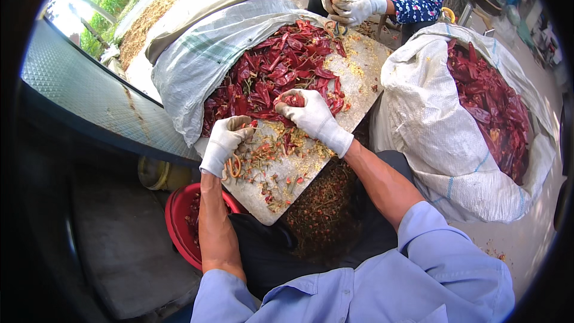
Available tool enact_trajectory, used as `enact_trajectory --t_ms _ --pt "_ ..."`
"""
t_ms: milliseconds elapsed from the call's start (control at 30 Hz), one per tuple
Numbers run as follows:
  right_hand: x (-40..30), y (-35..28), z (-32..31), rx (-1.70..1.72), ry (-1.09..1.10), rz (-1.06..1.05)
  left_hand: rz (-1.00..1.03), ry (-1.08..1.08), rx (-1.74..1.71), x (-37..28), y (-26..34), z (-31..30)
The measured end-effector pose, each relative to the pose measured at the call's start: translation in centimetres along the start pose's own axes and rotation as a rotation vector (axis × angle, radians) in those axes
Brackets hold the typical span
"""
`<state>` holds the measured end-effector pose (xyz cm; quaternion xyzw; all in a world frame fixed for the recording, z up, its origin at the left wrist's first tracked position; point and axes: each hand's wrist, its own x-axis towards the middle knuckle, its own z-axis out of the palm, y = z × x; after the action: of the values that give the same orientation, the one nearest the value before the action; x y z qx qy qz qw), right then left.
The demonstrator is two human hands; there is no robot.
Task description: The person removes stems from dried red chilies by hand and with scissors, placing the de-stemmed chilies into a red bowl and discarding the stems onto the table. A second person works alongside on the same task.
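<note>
A heap of dried red chili peppers (278, 63) spills from a white woven sack (210, 45) onto a pale board (358, 116). My right hand (311, 114), in a white glove, is closed around some red chili (291, 98) at the heap's near edge. To its left, my left hand (228, 141), also gloved, pinches a chili stem with a bit of red (252, 124) between thumb and fingers. Broken stems and yellow seeds (273, 161) lie scattered below both hands. The orange handle of what looks like scissors (234, 166) shows beside my left wrist.
At the right stands an open white sack (417, 112) of chilies. A red basin (179, 229) sits at lower left, and stem debris (318, 211) lies below the board. Across the board, a co-worker's gloved hands (352, 6) hold something red near another pair of scissors (336, 29).
</note>
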<state>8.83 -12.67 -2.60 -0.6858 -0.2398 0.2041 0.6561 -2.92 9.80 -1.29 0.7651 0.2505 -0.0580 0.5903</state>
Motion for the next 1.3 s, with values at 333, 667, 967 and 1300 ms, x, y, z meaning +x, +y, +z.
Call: enact_trajectory --t_ms 333,667,967,1300 --pt "-0.8 -1.1 1.0 -0.020 -0.218 -0.018 0.151 -0.200 -0.457 -3.0 3.2 1.5" --pt "-0.3 -1.2 0.4 0.304 0.032 0.058 0.054 0.019 0.083 -2.9 2.2 0.2" --pt "-0.6 -0.4 1.4 0.280 -0.122 0.071 0.464 0.150 -0.106 -3.4 2.8 3.3" --pt "-1.4 -1.8 1.6 0.165 -0.317 0.108 0.697 0.290 0.205 -3.2 2.8 4.6"
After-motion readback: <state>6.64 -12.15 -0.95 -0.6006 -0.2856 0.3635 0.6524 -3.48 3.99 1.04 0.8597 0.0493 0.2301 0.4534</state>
